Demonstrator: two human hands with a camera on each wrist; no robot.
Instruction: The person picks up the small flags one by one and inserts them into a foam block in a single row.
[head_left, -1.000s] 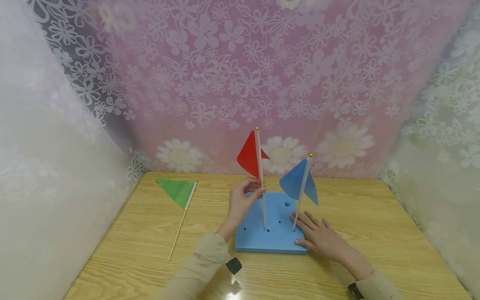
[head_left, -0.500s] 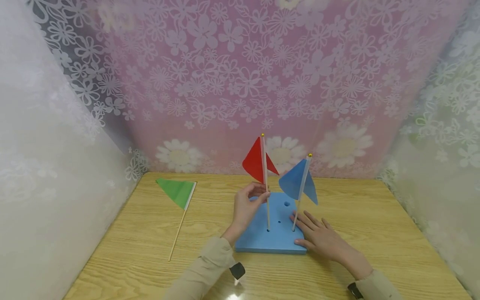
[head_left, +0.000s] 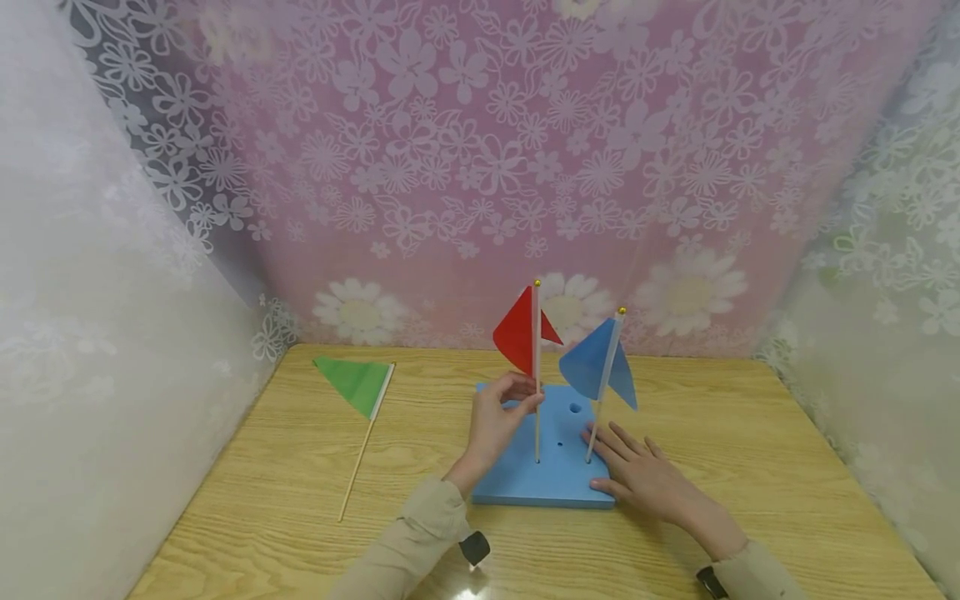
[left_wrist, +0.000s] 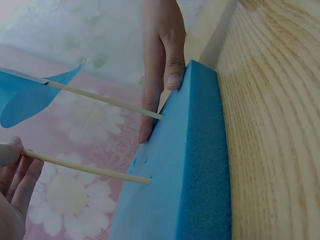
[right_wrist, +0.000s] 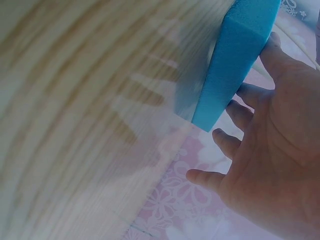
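Between thumb and fingers my left hand [head_left: 495,423] pinches the wooden stick of a red flag [head_left: 516,332]. Its lower end sits in a hole of the blue foam block [head_left: 540,485]; in the left wrist view that stick [left_wrist: 90,170] bows slightly. A blue flag [head_left: 589,360] stands in another hole to the right, leaning a little. My right hand [head_left: 651,482] rests with spread, straight fingers on the block's right edge. The right wrist view shows its fingers [right_wrist: 255,95] along the foam's side [right_wrist: 235,60].
On the wooden table [head_left: 285,500] to the left lies a green flag [head_left: 356,385] on its stick. More holes show in the foam, one of them larger [head_left: 575,408]. Flowered cloth [head_left: 480,167] hangs behind, with pale walls at both sides.
My left hand has moved right and slightly down with the red flag. The stick's lower end went from beside the hole into it. My right hand has stayed in place.
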